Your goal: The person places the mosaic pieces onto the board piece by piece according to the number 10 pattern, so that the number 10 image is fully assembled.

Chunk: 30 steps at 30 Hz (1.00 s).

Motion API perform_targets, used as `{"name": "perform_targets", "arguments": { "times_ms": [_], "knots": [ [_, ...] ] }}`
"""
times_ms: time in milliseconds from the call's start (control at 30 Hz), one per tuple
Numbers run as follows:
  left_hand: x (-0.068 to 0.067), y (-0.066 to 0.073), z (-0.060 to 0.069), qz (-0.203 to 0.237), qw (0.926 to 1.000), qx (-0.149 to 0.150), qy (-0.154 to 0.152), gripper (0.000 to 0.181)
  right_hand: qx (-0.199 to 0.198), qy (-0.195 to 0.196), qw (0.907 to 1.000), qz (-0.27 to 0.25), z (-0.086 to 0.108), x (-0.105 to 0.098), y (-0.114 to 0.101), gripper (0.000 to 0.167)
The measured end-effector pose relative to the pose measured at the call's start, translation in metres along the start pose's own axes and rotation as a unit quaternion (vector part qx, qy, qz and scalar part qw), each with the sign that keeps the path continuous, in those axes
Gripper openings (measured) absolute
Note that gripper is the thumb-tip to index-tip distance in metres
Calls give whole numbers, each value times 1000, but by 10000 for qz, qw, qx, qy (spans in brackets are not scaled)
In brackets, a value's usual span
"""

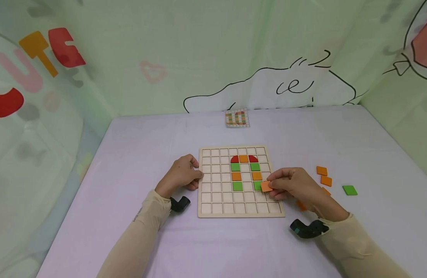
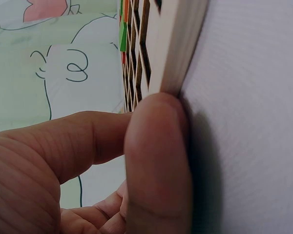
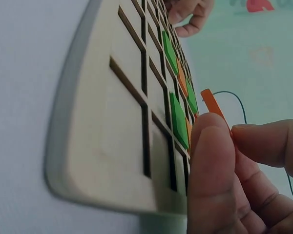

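A wooden grid board [image 1: 206, 215] lies on the table, with red, orange and green pieces in two columns joined by a top row. My right hand [image 1: 297, 189] pinches an orange square tile [image 1: 266, 186] above the board's right part, partly over a green tile; the right wrist view shows this tile [image 3: 213, 103] tilted between thumb and finger [image 3: 212, 161]. My left hand [image 1: 180, 173] grips the board's left edge, and in the left wrist view its thumb [image 2: 158, 161] presses against the wooden rim [image 2: 173, 53].
Right of the board lie loose orange tiles [image 1: 321, 170] and a green tile [image 1: 349, 190]; some orange ones are partly hidden by my right hand. A small patterned card [image 1: 237, 118] stands near the table's back edge, before a printed curtain.
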<state>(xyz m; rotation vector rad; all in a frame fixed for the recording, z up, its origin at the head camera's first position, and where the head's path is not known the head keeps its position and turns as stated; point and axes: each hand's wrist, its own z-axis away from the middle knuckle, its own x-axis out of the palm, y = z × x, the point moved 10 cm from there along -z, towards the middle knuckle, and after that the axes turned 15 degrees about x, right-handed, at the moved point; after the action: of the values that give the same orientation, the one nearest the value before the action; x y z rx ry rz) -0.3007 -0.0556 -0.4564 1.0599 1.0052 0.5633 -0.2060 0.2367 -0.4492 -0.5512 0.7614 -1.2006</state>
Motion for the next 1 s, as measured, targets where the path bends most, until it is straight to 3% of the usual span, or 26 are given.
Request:
{"name": "perform_targets", "arguments": {
  "times_ms": [433,1000],
  "knots": [
    [-1,0,0,-59,10000,-1,-4,25,-7,-182,9998,113,2,31,-9,24],
    [0,1,0,-76,10000,14,6,24,-116,-16,9998,184,7,48,-11,18]
  ]
}}
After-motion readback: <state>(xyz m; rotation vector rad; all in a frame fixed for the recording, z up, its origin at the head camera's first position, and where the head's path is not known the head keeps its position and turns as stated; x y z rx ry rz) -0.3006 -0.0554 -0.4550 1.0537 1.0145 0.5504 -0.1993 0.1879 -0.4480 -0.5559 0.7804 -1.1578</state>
